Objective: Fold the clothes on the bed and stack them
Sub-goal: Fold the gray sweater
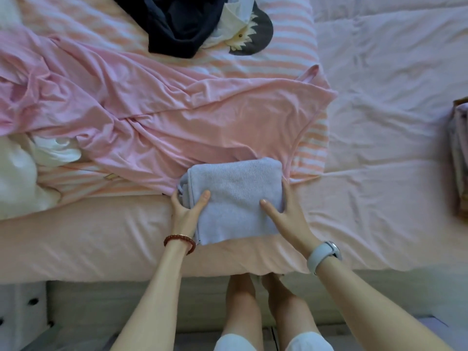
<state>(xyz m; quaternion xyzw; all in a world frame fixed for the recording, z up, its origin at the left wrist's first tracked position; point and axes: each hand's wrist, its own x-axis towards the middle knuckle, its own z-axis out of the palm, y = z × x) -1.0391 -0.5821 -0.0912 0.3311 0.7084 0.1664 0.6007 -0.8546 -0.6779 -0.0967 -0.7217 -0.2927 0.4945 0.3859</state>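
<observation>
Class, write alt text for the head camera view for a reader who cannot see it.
Two hands, left and right, grip the sides of a folded lavender knit garment at the edge of a pink bed. Behind lie an unfolded pink garment and dark clothes.

Folded knit (235, 198) is pale lavender-grey; big loose garment (141, 115) is solid light pink; blanket (286, 54) under it has peach & white stripes; bed (379, 122) sheet is plain pale pink; top heap: dark navy cloth (177, 24), cream piece (235, 21), grey cap (263, 31); bracelet (180, 241) red-brown beads, watch (323, 254) w/ light grey strap
</observation>
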